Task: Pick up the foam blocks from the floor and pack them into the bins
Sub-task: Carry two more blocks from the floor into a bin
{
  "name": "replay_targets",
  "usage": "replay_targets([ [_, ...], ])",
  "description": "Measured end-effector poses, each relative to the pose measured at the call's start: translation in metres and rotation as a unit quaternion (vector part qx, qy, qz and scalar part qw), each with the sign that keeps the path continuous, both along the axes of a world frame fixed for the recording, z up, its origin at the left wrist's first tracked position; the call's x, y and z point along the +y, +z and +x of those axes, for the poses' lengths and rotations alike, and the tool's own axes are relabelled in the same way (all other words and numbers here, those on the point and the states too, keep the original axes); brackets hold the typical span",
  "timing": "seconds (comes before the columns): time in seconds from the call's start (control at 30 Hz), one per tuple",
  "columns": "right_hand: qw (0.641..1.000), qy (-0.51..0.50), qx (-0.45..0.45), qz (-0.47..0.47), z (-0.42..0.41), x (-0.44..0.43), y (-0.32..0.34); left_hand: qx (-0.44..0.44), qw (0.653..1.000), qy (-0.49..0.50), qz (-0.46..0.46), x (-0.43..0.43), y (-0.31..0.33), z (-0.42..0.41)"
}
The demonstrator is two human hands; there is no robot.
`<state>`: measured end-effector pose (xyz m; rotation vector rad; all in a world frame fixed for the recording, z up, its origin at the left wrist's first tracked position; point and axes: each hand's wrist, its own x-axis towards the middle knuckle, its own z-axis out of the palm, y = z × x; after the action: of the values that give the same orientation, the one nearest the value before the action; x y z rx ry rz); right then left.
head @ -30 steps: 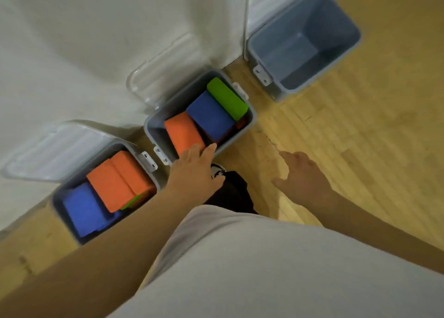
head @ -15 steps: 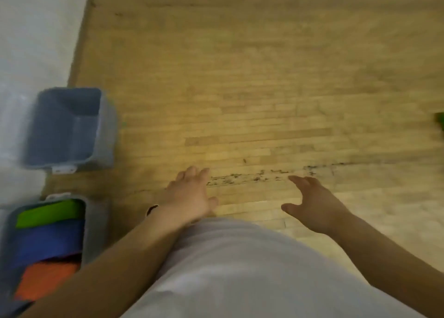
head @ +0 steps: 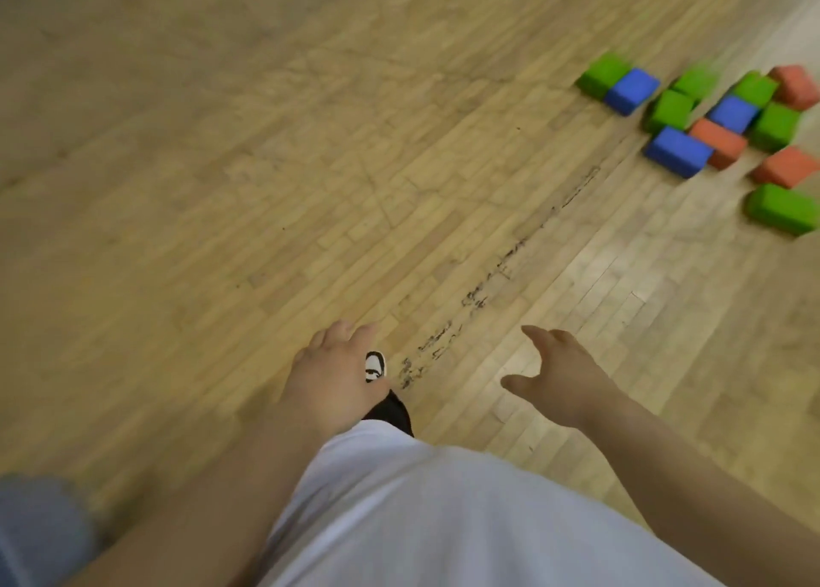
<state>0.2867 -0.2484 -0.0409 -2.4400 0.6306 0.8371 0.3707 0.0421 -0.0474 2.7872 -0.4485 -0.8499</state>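
Left hand (head: 330, 376) and right hand (head: 560, 376) extended forward, empty, fingers apparently relaxed; view blurred.

A dark scuff line (head: 501, 271) runs diagonally through the middle, broken and smudged. Near its lower end sits a black-and-white shoe (head: 375, 366) tip, with a black trouser leg (head: 392, 411) and a white shirt (head: 421, 520) below.

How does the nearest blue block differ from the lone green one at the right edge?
The blue block sits against an orange block; the green block lies alone. The green block is farther right than the blue block. Both lie flat on the floor, untouched.
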Motion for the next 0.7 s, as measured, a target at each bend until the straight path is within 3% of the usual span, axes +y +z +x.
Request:
replay_targets([
  [0.3,0.996,-0.08,-0.029,-0.012,0.163,-0.008,0.025,-0.008,0.993,-0.108,0.044,-0.027,0.026,0.219],
  [0.7,0.988,-0.152,-0.019,-0.034,0.26,-0.176,-0.004,-0.039,0.981,-0.177,0.069,-0.225,0.007,0.364],
])
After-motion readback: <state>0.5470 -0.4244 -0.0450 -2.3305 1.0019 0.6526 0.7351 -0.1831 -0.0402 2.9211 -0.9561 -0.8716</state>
